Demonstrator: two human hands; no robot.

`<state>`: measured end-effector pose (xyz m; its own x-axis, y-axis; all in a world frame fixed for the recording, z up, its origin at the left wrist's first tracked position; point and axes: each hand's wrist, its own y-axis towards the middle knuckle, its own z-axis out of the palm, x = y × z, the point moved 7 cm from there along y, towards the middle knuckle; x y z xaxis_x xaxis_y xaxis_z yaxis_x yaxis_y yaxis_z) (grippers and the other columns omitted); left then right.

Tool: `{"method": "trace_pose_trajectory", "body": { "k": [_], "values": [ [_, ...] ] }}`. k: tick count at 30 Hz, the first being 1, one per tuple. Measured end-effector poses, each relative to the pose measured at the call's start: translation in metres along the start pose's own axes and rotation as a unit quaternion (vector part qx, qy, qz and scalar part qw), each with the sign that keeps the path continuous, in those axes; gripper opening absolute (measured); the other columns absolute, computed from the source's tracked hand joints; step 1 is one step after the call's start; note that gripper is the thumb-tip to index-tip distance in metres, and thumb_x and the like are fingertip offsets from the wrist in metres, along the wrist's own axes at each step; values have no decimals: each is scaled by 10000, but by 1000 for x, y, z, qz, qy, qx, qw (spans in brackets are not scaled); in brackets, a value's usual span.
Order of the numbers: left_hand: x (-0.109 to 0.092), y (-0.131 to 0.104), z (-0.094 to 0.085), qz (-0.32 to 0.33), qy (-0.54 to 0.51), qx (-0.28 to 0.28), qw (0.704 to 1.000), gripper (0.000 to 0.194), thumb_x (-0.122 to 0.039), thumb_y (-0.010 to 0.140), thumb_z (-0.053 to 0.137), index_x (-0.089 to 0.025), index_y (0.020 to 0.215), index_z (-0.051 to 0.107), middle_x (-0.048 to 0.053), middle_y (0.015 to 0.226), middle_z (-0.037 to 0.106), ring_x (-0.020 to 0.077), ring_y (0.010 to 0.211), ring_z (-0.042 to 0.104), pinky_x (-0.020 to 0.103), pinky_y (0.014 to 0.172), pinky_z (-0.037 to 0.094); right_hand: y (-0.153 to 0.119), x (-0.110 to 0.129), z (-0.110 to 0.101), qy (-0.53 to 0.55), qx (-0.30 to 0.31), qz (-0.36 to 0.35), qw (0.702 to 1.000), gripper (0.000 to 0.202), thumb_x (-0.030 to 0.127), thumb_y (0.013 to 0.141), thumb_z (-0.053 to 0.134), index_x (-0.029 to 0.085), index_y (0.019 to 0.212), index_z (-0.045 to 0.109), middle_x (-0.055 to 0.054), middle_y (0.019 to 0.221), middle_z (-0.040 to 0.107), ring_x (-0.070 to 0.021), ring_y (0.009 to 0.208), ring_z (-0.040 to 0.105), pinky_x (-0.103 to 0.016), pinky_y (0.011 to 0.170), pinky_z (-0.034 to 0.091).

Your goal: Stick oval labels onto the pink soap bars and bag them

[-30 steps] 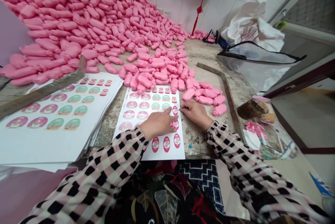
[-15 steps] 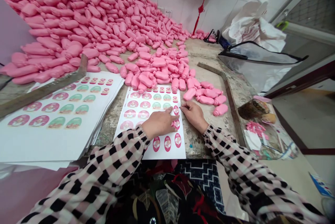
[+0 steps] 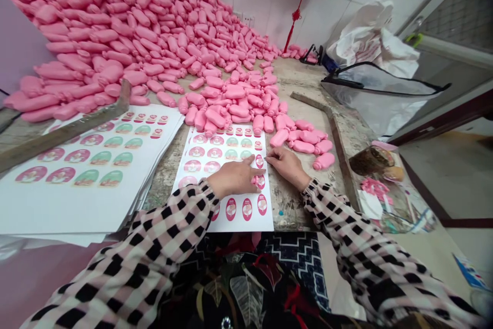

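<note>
A white sheet of printed stickers point(image 3: 227, 224) lies in front of me, with pink and green rounded labels and a column of red oval ones down its right side. My left hand point(image 3: 236, 177) rests on this sheet with its fingers stretched out, pointing at the oval stickers. A bit of pink shows beneath its fingers; I cannot tell whether it is a printed label or a bottle. At the sheet's right edge, my right hand point(image 3: 287, 166) pinches beside an oval sticker point(image 3: 259, 161). A tiny dark tip shows at its fingertips, too small to name.
A huge heap of pink plastic bottles point(image 3: 154, 36) fills the back left, spilling towards the sheet. A stack of sticker sheets point(image 3: 46, 211) lies left under a wooden strip point(image 3: 69, 129). Another strip point(image 3: 339, 149), a brown jar point(image 3: 367, 160) and a clear bag point(image 3: 385, 95) are at right.
Both hands stay in almost the same place at the sheet's right side. The view has shifted slightly. No sticker has visibly come off.
</note>
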<state>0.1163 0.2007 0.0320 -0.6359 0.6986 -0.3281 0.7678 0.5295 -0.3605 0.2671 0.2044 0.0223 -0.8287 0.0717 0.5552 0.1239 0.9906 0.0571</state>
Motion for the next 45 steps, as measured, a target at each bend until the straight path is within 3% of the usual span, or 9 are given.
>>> {"method": "trace_pose_trajectory", "body": {
  "k": [11,23,31,34,37,39,42,43,45],
  "values": [
    [-5,6,-4,1,7,33,999,697,-557,671,592,-442,1325,381,18,1530,76,385,1150,472,495,869,407,5,3,0,1,3,38,999,211,416,701,629,206,682,620,31,667,633,-126,614,532,-244,541,308],
    [-7,6,-6,10,-11,12,1000,669,-514,653,626,-447,1290,434,38,1525,104,352,1027,548,476,828,407,-10,22,-12,-20,-82,32,996,187,407,721,620,224,685,626,11,764,634,-142,709,536,-269,624,344],
    [-2,4,-3,12,-15,-22,1000,663,-541,667,611,-438,1297,431,55,1516,150,358,1044,544,464,825,417,-10,9,-23,116,-148,60,980,231,429,711,623,198,708,621,9,722,625,-131,655,528,-256,606,379],
    [4,-7,-6,26,-126,-85,988,620,-521,714,590,-371,1299,452,80,1441,346,325,1135,491,439,895,387,-15,10,-31,225,-155,59,960,246,422,696,644,180,700,597,6,696,605,-123,631,511,-250,604,400],
    [24,-29,-11,-1,-392,-204,897,521,-539,754,560,-280,1206,545,76,1173,596,234,1034,552,355,862,424,-26,27,-35,320,-136,37,937,243,403,695,656,173,699,577,2,695,586,-114,625,497,-247,602,413],
    [38,-41,0,-42,-611,-222,759,511,-583,775,510,-228,1138,564,64,896,644,169,754,600,294,674,477,-37,44,-34,351,-123,27,928,237,393,694,665,175,695,572,3,693,575,-112,622,490,-246,595,414],
    [35,-50,20,-50,-839,-162,518,503,-607,795,461,-172,1027,561,6,639,545,101,506,511,227,482,440,-51,75,-20,355,-76,18,931,232,387,688,678,181,667,573,19,631,543,-103,572,462,-239,547,397],
    [32,-52,23,-45,-870,-155,466,483,-602,795,468,-166,981,560,0,634,535,95,501,508,219,469,441,-56,85,-14,350,-62,13,935,227,382,686,683,183,659,576,23,618,538,-101,562,457,-238,537,392],
    [31,-55,27,-48,-889,-163,425,456,-593,796,476,-165,931,557,5,664,549,100,520,529,222,461,456,-62,99,-4,338,-51,3,940,213,371,681,689,187,659,585,22,625,552,-104,572,469,-237,540,395]
  ]
}}
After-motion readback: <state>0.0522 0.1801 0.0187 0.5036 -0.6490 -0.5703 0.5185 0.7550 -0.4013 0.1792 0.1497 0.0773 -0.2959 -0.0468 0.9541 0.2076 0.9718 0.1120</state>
